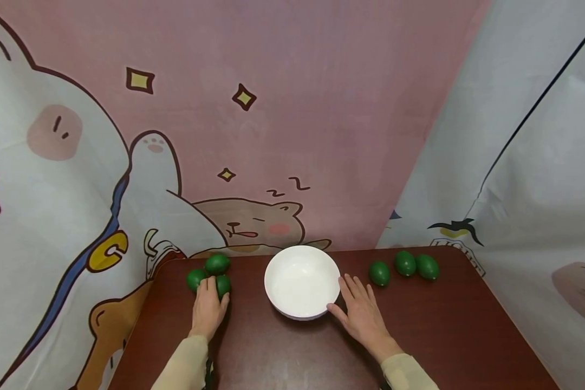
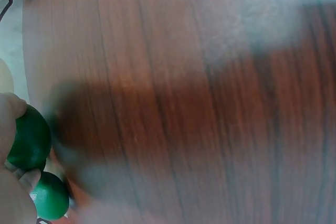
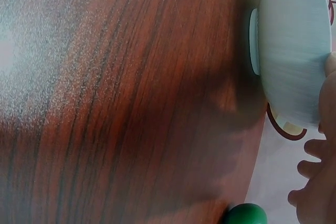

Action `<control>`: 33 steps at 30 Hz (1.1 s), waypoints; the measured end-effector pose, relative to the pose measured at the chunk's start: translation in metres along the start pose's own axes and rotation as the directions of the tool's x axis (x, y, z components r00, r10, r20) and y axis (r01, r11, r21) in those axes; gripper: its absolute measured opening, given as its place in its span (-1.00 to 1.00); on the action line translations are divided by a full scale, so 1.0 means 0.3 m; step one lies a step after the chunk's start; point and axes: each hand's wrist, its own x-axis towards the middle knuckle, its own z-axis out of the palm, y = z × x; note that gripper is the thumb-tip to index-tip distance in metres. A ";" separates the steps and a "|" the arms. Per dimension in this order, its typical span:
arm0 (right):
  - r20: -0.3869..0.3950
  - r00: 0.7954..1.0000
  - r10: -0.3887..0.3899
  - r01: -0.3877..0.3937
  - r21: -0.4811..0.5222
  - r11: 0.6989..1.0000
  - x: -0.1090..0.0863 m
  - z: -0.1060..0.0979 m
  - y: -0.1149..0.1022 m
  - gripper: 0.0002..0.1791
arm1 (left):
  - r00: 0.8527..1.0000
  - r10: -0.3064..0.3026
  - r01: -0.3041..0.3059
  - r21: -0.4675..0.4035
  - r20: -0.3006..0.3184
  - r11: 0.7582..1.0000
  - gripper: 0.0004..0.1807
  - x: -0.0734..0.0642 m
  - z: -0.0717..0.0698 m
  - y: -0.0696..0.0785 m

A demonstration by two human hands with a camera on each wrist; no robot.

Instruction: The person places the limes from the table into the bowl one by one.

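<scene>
My left hand [image 1: 208, 310] grips a green lime [image 1: 222, 286] at the left of the table. Two more limes lie right beside it, one behind [image 1: 217, 264] and one to the left [image 1: 195, 279]. In the left wrist view, thumb and fingers curl around the held lime [image 2: 30, 139], with another lime [image 2: 51, 196] close by. A white bowl [image 1: 302, 281] stands upright at mid-table, its inside bare. My right hand [image 1: 363, 317] is at the bowl's right side with fingers spread and fairly straight, thumb and fingertips right at the rim.
Three more limes rest at the back right: one nearer the bowl [image 1: 379, 273], a middle one [image 1: 405, 263] and the rightmost [image 1: 427, 267]. The brown wooden table [image 1: 292, 357] ends at a cartoon-printed cloth [image 1: 331, 135] behind it.
</scene>
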 end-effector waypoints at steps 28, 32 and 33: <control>0.035 0.999 -0.014 0.018 -0.108 0.994 -0.002 0.007 0.009 -0.10 | 0.986 0.079 -0.086 -0.040 -0.144 0.996 -0.36 -0.038 -0.023 0.066; 0.048 0.999 -0.007 0.012 -0.106 0.994 0.000 0.006 0.010 -0.10 | 0.987 0.082 -0.088 -0.041 -0.139 0.995 -0.36 -0.042 -0.031 0.077; 0.054 0.999 -0.004 0.009 -0.104 0.994 0.001 0.005 0.009 -0.10 | 0.987 0.084 -0.091 -0.042 -0.140 0.995 -0.36 -0.043 -0.032 0.080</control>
